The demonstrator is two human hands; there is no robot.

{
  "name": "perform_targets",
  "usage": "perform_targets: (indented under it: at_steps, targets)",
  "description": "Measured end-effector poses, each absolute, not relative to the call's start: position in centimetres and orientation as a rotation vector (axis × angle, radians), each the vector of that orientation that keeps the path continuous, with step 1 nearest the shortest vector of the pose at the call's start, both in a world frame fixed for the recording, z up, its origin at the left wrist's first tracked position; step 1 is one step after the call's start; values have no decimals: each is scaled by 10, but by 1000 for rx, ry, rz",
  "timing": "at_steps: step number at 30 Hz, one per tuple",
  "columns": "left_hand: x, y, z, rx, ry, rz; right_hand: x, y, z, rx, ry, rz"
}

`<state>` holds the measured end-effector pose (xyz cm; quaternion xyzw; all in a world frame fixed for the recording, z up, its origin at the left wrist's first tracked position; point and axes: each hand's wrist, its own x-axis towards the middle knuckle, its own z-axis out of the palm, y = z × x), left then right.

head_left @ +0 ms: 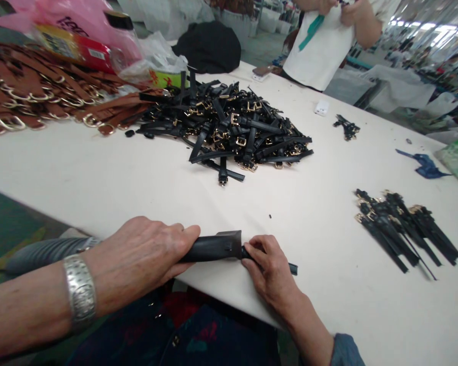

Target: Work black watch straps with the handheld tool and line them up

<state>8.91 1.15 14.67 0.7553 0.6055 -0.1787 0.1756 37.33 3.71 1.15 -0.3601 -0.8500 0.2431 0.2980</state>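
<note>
My left hand (pixel 148 256) is wrapped round a black tubular tool (pixel 217 246) with a wide, flared mouth pointing right. Behind my left wrist lies a grey ribbed, hose-like part (pixel 53 254); its link to the tool is hidden. Just right of the mouth, my right hand (pixel 269 269) pinches a short black strap (pixel 293 269), its near end close to the mouth and its far end sticking out past my fingers. Whether the strap touches the tool, I cannot tell.
Beyond my hands lies a heap of black buckled straps (pixel 232 127). Brown belts (pixel 26 91) pile up at the left. More black straps lie in bundles (pixel 404 229) at right, near a blue scrap (pixel 427 165). A person (pixel 320 46) stands across the white table (pixel 137 183).
</note>
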Motion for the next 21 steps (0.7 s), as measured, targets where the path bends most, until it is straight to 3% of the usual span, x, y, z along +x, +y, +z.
perform_targets:
  at_steps: [12, 21]
  targets:
    - [71, 6, 105, 2172, 1889, -302, 391, 39, 6, -1025, -2135, 733]
    - [93, 15, 146, 2180, 1849, -465, 389, 41, 5, -1081, -2094, 754]
